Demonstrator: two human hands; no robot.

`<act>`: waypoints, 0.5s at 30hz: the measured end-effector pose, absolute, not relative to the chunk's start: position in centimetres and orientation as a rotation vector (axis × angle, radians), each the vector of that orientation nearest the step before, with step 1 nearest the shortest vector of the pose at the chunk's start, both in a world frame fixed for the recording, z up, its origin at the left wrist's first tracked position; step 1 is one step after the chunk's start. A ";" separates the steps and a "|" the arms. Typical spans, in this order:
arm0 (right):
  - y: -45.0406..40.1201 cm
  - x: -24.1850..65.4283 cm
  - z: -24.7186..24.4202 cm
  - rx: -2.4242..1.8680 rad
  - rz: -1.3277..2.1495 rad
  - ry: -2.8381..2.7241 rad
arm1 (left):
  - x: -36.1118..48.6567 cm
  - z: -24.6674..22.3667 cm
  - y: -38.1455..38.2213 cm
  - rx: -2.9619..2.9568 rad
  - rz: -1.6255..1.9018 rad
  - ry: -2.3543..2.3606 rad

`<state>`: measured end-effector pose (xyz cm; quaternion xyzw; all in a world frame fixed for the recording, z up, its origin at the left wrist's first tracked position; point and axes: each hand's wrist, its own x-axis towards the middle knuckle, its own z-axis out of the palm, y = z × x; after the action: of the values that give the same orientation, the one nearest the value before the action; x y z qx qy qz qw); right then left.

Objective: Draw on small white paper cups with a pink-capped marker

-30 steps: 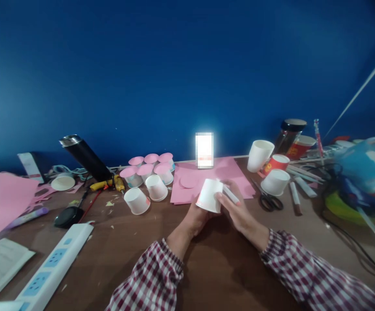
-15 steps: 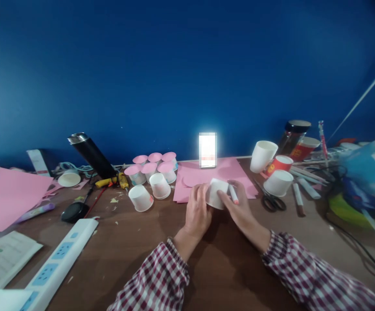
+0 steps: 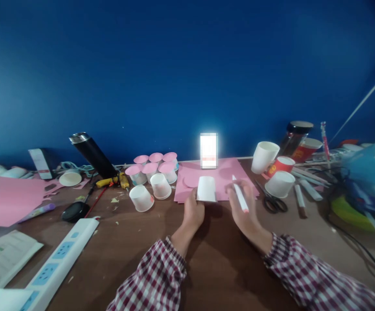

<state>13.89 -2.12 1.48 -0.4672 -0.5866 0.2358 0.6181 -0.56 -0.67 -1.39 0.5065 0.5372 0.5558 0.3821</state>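
A white paper cup [image 3: 206,189], bottom up, is gripped at its lower left side by my left hand [image 3: 193,214]. To the right of it, my right hand [image 3: 246,216] holds a white marker [image 3: 240,194] between the fingers, its pale tip pointing up and its red end down toward the palm. The two hands are apart, and the marker does not touch the cup. Behind them lie sheets of pink paper [image 3: 226,172]. Left of the cup stand two plain white cups [image 3: 139,198], with several cups topped with pink paper [image 3: 150,168] behind them.
A bright phone screen [image 3: 208,151] stands at the back. On the right are black scissors [image 3: 274,204], a white cup [image 3: 280,184], a red cup [image 3: 281,165] and more markers [image 3: 299,199]. On the left lie a power strip [image 3: 62,255] and a leaning black flask [image 3: 93,155].
My right hand has come off the cup and moved right, turning the marker so its tip points up. My left hand has shifted the cup slightly left.
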 end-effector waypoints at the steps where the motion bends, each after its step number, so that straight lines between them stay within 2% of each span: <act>1: -2.3 14.0 1.6 -1.062 0.487 -1.359 | -0.6 -1.4 -0.6 1.299 1.412 1.389; 9: -4.2 14.2 1.7 -0.850 0.280 -1.806 | -0.4 -1.0 -1.2 1.406 1.413 1.366; 15: -3.8 13.9 1.6 -0.993 0.325 -1.805 | 0.0 -1.0 -1.2 1.452 1.392 1.426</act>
<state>13.85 -3.79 1.61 -0.4112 -0.7475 0.1345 0.5041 0.00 -1.21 -0.95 0.5556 0.5457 0.5326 0.3314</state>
